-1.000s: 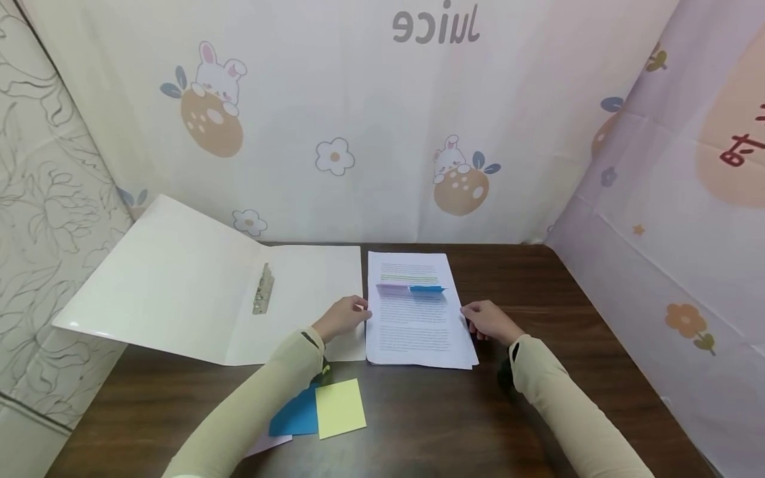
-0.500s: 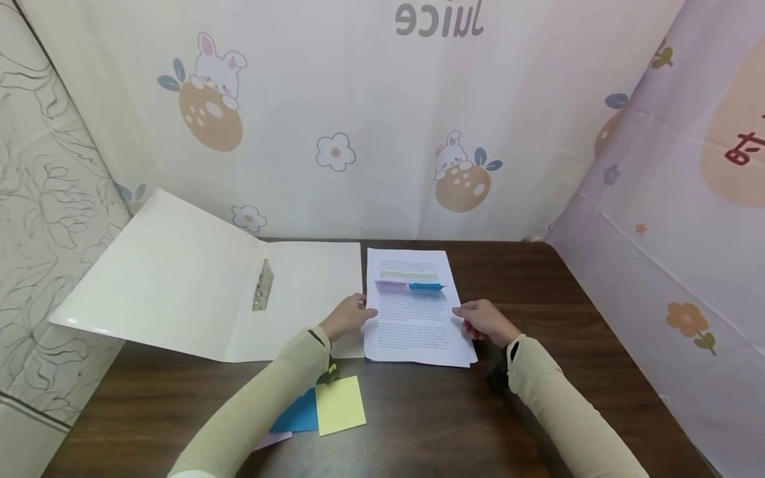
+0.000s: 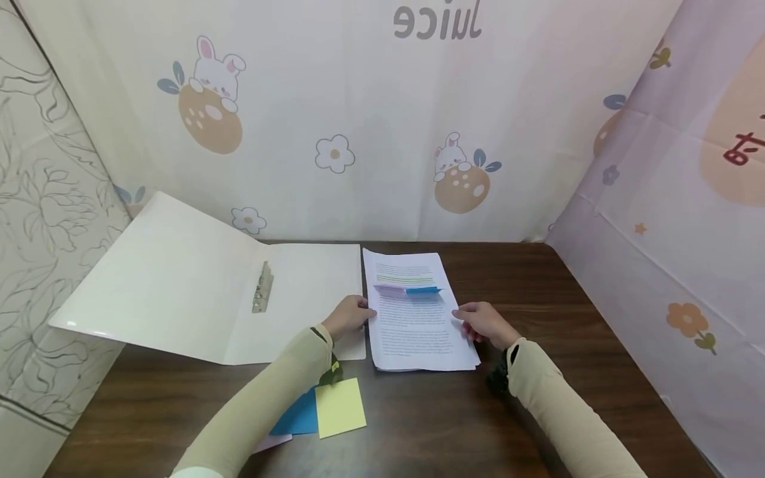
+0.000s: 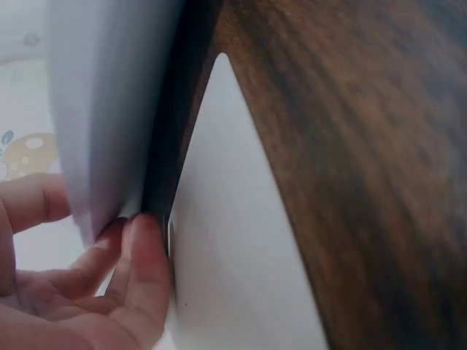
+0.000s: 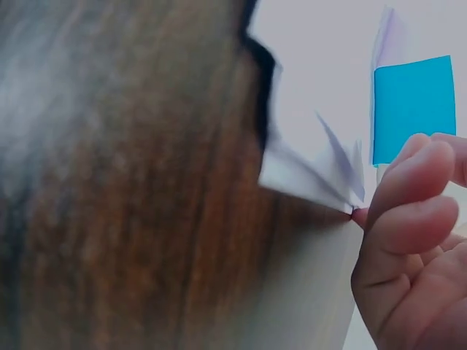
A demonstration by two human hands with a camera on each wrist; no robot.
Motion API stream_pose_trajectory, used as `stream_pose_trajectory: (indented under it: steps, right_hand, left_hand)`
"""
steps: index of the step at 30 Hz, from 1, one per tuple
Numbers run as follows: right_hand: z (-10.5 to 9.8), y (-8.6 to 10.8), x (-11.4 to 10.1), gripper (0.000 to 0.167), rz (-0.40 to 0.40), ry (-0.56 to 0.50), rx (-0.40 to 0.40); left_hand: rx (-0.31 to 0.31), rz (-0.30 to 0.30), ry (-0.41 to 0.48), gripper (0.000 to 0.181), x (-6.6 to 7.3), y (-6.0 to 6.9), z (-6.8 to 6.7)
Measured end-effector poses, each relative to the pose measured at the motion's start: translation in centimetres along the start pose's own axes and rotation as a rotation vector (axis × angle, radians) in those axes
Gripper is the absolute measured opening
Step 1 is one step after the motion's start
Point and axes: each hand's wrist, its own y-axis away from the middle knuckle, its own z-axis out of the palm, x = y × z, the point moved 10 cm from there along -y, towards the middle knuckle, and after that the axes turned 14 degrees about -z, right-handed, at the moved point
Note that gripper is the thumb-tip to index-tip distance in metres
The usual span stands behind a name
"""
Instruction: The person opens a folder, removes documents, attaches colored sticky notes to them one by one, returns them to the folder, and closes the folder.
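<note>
A stack of printed paper sheets [image 3: 412,338] lies between my two hands, raised slightly at its edges. My left hand [image 3: 349,316] pinches the left edge, thumb on top; in the left wrist view the fingers [image 4: 146,270] reach beneath the bent sheets [image 4: 109,102]. On the right edge, my right hand [image 3: 487,324] holds the sheets between thumb and fingers. In the right wrist view some lower sheets fan apart by the fingertips. A purple sticky note [image 3: 390,289] and a blue sticky note [image 3: 423,290] stand up across the top page, below green-highlighted lines.
Left of the stack lies an open white binder [image 3: 167,285] with a metal clip [image 3: 263,287]. Nearer me are a yellow sticky pad [image 3: 340,407], a blue pad [image 3: 297,413] and a purple one [image 3: 273,442], partly under my left sleeve. A printed curtain [image 3: 382,99] hangs behind the table.
Both hands have come inward onto the stack's edges and now grip it. The stack has turned slightly, its far end shifting left toward the binder and its near end right.
</note>
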Motion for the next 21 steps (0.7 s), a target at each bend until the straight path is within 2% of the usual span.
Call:
stream_pose_trajectory:
  steps: [5, 10, 16, 21]
  right_hand:
    - [-0.03, -0.06, 0.20, 0.046, -0.021, 0.004, 0.011]
    - [-0.17, -0.05, 0.38, 0.046, -0.027, -0.016, 0.025]
    - [-0.25, 0.03, 0.58, 0.048, -0.024, -0.030, 0.032]
    - [-0.49, 0.11, 0.76, 0.053, -0.020, -0.027, 0.033]
  left_hand:
    - [0.024, 0.022, 0.028, 0.034, 0.15, 0.15, -0.17]
    - [0.032, 0.014, 0.073, 0.031, -0.28, -0.02, -0.28]
    - [0.004, 0.002, 0.185, 0.028, -0.82, -0.40, -0.43]
    - [-0.016, 0.010, 0.223, 0.027, -0.58, -0.04, -0.64]
